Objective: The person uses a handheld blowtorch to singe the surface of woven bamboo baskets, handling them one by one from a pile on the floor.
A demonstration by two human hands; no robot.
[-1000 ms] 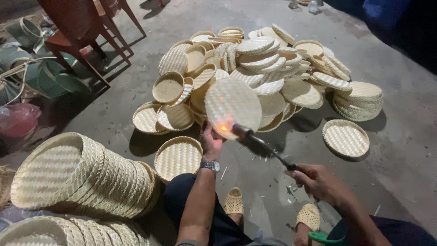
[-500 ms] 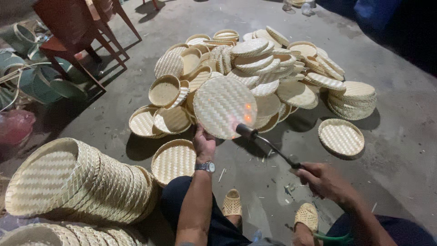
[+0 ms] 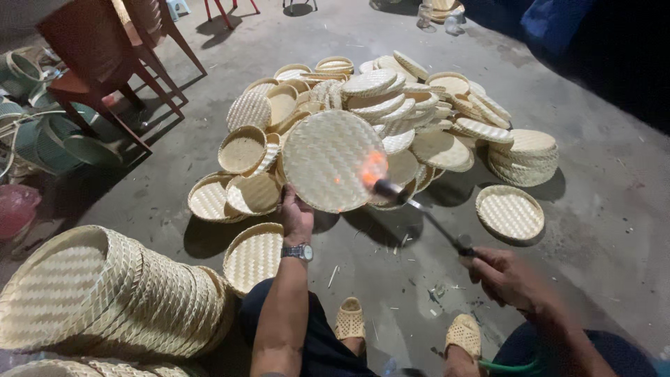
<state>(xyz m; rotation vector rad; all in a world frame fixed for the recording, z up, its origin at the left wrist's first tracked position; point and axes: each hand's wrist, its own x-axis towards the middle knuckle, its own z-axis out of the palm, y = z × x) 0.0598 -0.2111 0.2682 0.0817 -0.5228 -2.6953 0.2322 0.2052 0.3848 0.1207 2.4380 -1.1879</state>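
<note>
Left hand (image 3: 296, 218) grips woven tray (image 3: 328, 164) | right hand (image 3: 506, 276) aims torch (image 3: 419, 209) (flame touching)

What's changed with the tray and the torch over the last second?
The left hand has turned the round woven tray it holds, so more of its face shows. The flame has shifted from the tray's lower left edge to its right side. The right hand keeps its grip on the torch. The pile of trays stays put.

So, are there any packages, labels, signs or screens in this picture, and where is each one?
None can be seen: no package, label, sign or screen.
The left hand holds a round woven tray.
The right hand holds a torch flaming at the tray.
</note>
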